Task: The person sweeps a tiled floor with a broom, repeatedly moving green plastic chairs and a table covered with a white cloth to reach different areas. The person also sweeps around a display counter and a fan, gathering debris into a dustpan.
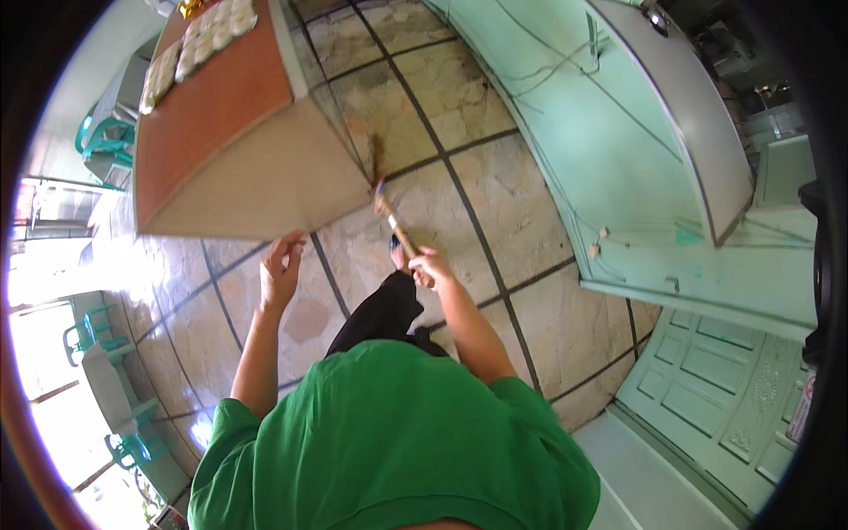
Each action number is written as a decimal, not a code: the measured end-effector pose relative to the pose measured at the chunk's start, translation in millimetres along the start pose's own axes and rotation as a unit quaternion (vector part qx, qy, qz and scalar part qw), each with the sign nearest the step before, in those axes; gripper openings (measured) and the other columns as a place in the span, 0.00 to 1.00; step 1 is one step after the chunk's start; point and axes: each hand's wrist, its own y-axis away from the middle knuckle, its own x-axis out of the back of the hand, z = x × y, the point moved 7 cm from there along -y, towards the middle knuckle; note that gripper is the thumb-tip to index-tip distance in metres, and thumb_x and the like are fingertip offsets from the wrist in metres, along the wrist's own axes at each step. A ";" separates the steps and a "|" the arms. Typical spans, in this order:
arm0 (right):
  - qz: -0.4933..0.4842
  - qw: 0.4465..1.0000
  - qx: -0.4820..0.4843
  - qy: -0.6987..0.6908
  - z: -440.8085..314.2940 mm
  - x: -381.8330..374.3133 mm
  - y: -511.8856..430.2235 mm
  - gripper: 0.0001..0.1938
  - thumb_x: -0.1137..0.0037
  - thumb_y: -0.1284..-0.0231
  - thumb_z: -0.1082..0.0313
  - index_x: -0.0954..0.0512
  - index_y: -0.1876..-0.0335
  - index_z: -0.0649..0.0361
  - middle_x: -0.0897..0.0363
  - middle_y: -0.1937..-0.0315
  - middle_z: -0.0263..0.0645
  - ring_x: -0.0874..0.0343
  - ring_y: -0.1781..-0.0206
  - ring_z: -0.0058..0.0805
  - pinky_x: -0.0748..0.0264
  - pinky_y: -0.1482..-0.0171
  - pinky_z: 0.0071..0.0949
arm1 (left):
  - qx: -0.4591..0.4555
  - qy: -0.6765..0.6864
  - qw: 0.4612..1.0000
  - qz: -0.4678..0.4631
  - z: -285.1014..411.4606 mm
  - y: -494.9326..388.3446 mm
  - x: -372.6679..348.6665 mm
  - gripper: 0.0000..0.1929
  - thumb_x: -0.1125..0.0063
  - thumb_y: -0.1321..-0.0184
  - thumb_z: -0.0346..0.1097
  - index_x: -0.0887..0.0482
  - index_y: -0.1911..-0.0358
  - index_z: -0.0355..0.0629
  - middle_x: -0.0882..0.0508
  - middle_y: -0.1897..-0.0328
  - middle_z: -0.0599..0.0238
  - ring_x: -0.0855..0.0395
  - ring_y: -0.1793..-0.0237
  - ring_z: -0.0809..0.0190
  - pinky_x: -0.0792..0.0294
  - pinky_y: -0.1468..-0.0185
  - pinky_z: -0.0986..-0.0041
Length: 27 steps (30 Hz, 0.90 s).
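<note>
My right hand is closed around the handle of what looks like a broom or brush, which points away from me over the tiled floor. Its far end is blurred near the bottom corner of a counter with a reddish-brown top and pale side. My left hand has its fingers partly bent and holds nothing; the fingertips are close to the counter's lower edge, and whether they touch it I cannot tell. Packs of round, pale items in clear wrapping lie on the counter top.
A light-green wall with loose cables runs along the right, below a grey ledge. A green panelled door stands at the lower right. Green plastic chairs and a covered table are at the left. Stone-patterned tiles cover the floor.
</note>
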 end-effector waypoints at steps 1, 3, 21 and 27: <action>0.000 0.998 -0.021 0.062 -11.9 -0.1 -32.4 0.24 0.47 0.60 0.77 0.33 0.50 0.62 0.33 0.84 0.34 0.32 0.87 0.22 0.35 0.88 0.23 | -0.037 -0.005 0.999 0.009 27.5 -46.7 -2.9 0.09 0.52 0.44 0.26 0.22 0.60 0.38 0.19 0.68 0.59 0.20 0.66 0.63 0.30 0.60 0.75; 0.027 0.985 -0.020 0.166 -35.4 12.2 -86.9 0.17 0.48 0.60 0.76 0.30 0.59 0.62 0.33 0.84 0.34 0.32 0.88 0.24 0.35 0.87 0.26 | -0.126 -0.047 0.991 0.019 76.5 -127.5 -4.2 0.08 0.51 0.45 0.25 0.21 0.62 0.38 0.19 0.68 0.59 0.20 0.65 0.62 0.31 0.59 0.75; 0.179 0.933 -0.008 0.311 -203.4 163.8 -51.9 0.22 0.54 0.50 0.71 0.36 0.45 0.55 0.27 0.77 0.45 0.27 0.80 0.39 0.29 0.78 0.37 | -0.189 -0.181 0.965 -0.007 57.3 -463.3 1.3 0.13 0.52 0.48 0.24 0.23 0.58 0.42 0.23 0.60 0.58 0.26 0.56 0.53 0.34 0.51 0.68; 0.122 0.651 0.027 0.749 -336.3 191.7 -233.4 0.21 0.51 0.46 0.55 0.30 0.46 0.50 0.22 0.70 0.48 0.23 0.66 0.47 0.28 0.65 0.45 | -0.126 -0.264 0.956 0.027 37.6 -489.2 0.7 0.15 0.53 0.54 0.20 0.22 0.61 0.40 0.24 0.60 0.56 0.26 0.56 0.52 0.35 0.51 0.66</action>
